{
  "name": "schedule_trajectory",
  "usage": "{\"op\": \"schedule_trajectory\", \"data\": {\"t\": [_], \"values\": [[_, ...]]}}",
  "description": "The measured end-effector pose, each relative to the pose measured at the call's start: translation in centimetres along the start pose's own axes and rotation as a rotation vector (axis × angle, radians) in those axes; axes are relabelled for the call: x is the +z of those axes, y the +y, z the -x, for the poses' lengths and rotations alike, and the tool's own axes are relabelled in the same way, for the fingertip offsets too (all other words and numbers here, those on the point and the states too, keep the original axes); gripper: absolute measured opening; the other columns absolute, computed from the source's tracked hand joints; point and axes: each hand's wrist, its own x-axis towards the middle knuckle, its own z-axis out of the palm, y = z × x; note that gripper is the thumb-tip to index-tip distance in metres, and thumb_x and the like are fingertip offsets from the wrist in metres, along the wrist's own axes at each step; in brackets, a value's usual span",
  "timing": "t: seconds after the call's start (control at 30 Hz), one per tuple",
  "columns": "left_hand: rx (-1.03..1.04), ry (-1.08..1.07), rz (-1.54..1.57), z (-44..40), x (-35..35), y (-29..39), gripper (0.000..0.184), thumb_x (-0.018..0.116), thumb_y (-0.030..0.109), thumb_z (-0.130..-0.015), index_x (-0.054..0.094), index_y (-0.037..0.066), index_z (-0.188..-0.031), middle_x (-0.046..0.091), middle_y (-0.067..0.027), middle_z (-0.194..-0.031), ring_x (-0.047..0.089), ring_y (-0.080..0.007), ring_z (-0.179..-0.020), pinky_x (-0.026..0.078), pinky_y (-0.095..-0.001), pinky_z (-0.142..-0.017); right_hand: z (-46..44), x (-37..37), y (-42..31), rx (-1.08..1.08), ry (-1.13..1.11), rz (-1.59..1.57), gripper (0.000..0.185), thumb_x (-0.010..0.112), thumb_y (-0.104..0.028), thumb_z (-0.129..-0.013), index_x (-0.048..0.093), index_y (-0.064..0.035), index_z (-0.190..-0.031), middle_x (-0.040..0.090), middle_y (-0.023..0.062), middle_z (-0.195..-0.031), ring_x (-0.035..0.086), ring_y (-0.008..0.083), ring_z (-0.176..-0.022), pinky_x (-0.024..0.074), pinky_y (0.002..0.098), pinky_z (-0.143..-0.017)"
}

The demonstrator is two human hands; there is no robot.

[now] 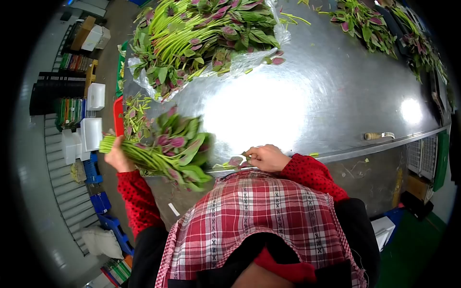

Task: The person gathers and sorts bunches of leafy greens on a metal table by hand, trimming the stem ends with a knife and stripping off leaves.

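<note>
My left hand (118, 156) is closed round the stems of a bunch of amaranth greens (180, 149), held sideways over the table's left front edge. Its green and purple leaves point right, towards my body. At the front edge, my right hand (268, 157) has its fingers pinched together at a small amaranth leaf (246, 155). Another loose leaf (235, 161) lies just left of those fingers. Farther back, a large heap of amaranth (206, 38) rests on a clear plastic sheet (240, 65).
A curved knife (379, 136) with a wooden handle lies near the right front edge of the metal table (336, 96). More amaranth (367, 29) sits at the back right. Cut stem pieces (138, 115) lie by a red container (118, 116) on the left. White boxes (91, 134) stand beyond.
</note>
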Motion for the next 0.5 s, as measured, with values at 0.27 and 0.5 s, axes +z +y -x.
{"op": "schedule_trajectory", "data": {"t": [0.27, 0.5], "values": [[0.59, -0.112, -0.361, 7.0, 13.5, 4.9, 0.034, 0.069, 0.002, -0.072, 0.066, 0.004, -0.105, 0.068, -0.0052, -0.092, 0.064, -0.0158, -0.077, 0.051, -0.0286, -0.071, -3.2, 1.6, -0.7, 0.04, 0.017, -0.109, 0.03, 0.057, -0.024, -0.087, 0.064, -0.0007, -0.104, 0.069, 0.0146, -0.086, 0.066, 0.0299, -0.077, 0.0524, 0.0383, -0.073], [0.262, -0.635, -0.943, 14.9, 31.0, -5.1, 0.049, 0.068, 0.023, -0.069, 0.055, 0.004, -0.113, 0.066, -0.0188, -0.081, 0.065, -0.0377, -0.081, 0.051, -0.0445, -0.076, -4.3, 2.2, -3.5, -0.344, 0.086, -0.181, 0.041, 0.064, -0.026, -0.082, 0.058, 0.0059, -0.107, 0.062, 0.0277, -0.099, 0.064, 0.0351, -0.086, 0.0509, 0.0422, -0.078]]}}
